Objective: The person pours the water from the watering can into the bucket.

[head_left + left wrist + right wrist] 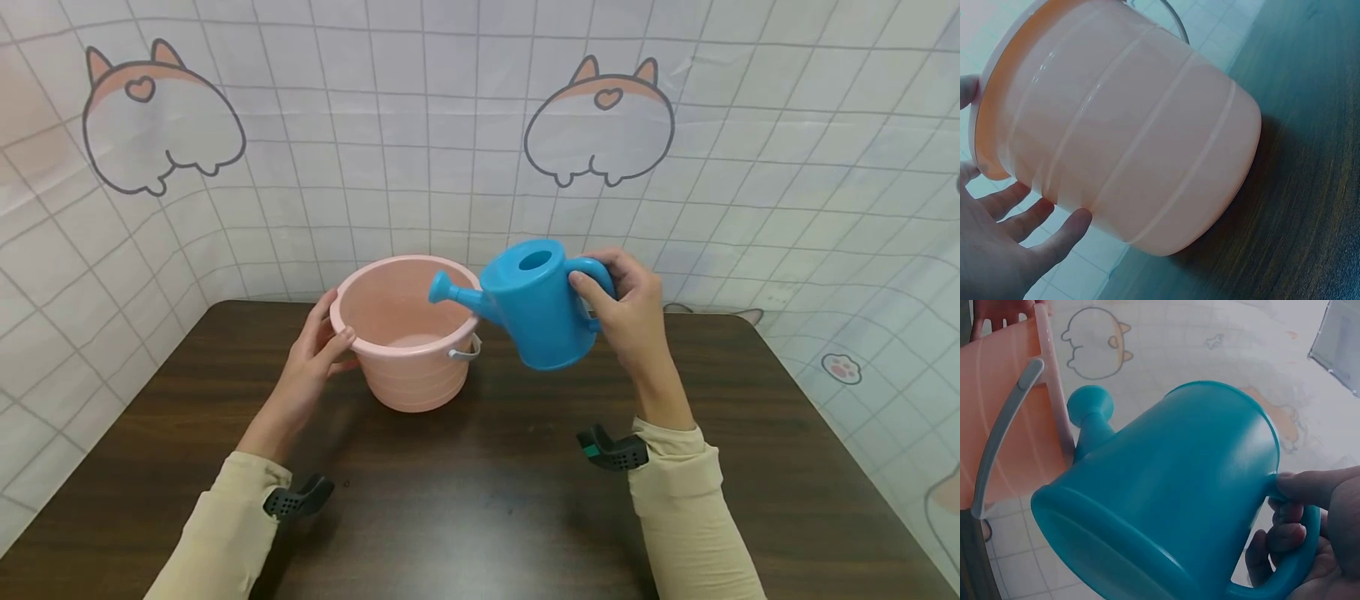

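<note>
Can (546, 317) in right hand (628, 302) with fingers curled round handle (600, 270), likely for control, spout (472, 298) at bucket (416, 379). Gripping rim (405, 351) with left hand (309, 352), probably for steadiness.

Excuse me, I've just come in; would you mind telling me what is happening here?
A person's left hand steadies a pink bucket by its rim on a dark table. Their right hand grips a blue watering can by its handle, raised, with its spout over the bucket's opening. No water is visible coming out.
</note>
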Demonstrator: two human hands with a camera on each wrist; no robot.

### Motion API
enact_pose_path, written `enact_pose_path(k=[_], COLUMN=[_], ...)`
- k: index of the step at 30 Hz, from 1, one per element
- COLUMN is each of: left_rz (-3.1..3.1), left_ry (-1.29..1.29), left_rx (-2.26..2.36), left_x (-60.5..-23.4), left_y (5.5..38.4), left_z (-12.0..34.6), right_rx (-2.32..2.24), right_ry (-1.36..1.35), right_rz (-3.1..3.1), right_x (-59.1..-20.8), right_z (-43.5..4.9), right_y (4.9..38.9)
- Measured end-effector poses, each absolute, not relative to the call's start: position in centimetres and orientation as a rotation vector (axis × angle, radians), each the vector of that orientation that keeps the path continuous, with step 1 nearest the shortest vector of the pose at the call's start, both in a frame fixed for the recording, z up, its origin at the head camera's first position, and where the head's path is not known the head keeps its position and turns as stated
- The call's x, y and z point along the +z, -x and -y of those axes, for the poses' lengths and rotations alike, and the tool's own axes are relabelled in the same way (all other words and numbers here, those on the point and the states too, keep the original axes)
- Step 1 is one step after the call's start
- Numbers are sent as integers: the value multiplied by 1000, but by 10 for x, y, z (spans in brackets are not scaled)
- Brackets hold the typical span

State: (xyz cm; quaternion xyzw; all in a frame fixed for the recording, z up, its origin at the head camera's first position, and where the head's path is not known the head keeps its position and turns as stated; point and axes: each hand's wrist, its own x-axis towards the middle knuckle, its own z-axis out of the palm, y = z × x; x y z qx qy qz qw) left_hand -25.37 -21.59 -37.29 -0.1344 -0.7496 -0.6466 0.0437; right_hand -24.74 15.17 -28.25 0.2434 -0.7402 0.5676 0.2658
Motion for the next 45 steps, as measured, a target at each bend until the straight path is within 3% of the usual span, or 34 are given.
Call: enact_pose_path(k=[7,45], left_rz=[2292,2313], left_ry=[423,399], left_rx=[-1980,-1950], left_x=[-371,-372], left_y=[256,255], left_z=[216,216], right_rx=[1469,1574], right_ry=[-654,-555], right_rz=[2009,1870], right_x=[-292,-292], right_z=[-158,-141], right_y=[262,256])
